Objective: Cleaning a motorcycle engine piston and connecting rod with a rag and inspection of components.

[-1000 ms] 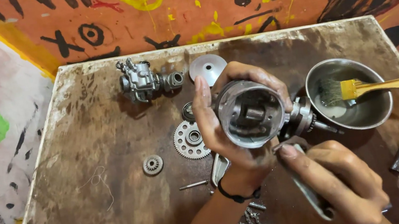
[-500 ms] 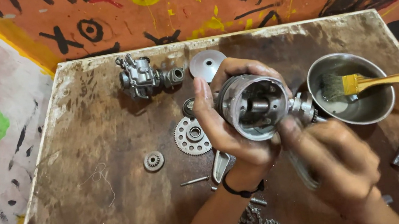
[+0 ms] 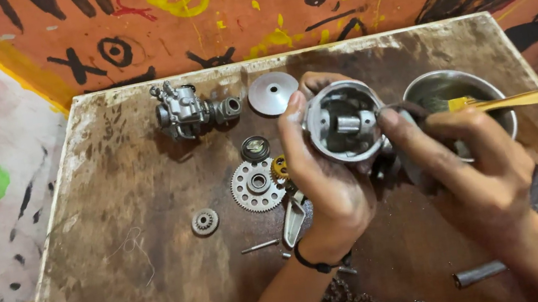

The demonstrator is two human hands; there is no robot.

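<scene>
The left hand (image 3: pixel 330 184) grips a metal cylinder (image 3: pixel 343 121) above the centre of the wooden table (image 3: pixel 125 276), fingers wrapped tightly around its wall. Its long axis runs toward the camera, open end facing up. The right hand (image 3: pixel 474 164), at 3 o'clock, pinches its rim; a steel bowl (image 3: pixel 477 83) sits behind.

Carburetor (image 3: pixel 187 110), sprocket (image 3: pixel 257 185), brush (image 3: pixel 511 99), bowl (image 3: pixel 439 86).
</scene>
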